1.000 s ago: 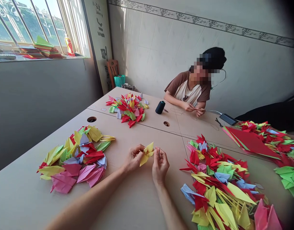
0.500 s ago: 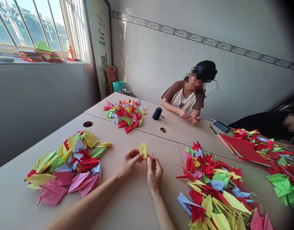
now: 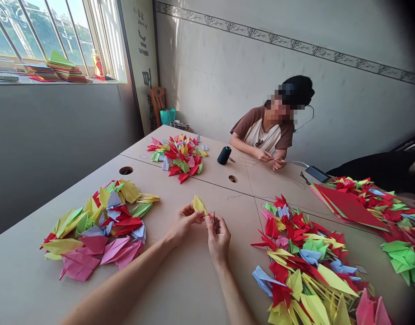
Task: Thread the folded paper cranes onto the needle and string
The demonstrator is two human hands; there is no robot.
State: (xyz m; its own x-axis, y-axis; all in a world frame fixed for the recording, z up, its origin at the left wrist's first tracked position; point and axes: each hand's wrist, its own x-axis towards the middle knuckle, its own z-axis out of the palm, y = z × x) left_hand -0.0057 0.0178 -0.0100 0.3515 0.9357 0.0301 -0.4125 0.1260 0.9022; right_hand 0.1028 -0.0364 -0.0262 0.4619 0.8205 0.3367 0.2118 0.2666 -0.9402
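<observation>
A folded yellow paper piece point(image 3: 199, 204) is pinched between the thumb and fingers of my left hand point(image 3: 185, 222), its pointed end tilted up and left. My right hand point(image 3: 219, 234) is close beside it, thumb and fingers closed on a thin dark pointed tool point(image 3: 214, 218) that sticks upward. Its exact kind is too small to make out. The right fingertips are at the lower end of the yellow piece; whether they touch it cannot be told. Left of my hands is a pile of folded paper pieces point(image 3: 92, 230), and on the right lies a larger pile point(image 3: 302, 262).
Across the table point(image 3: 180, 289) a person point(image 3: 261, 131) sits with both hands together. A dark thread spool point(image 3: 224, 155) stands near a third paper pile point(image 3: 182, 155). Round holes point(image 3: 126, 170) pierce the tabletop. A phone point(image 3: 317, 174) and red paper sheets point(image 3: 346, 207) lie right.
The yellow paper piece has tipped from upright to leaning left, and my left hand has turned slightly with it. The right hand stays close by. The whole view has shifted a little.
</observation>
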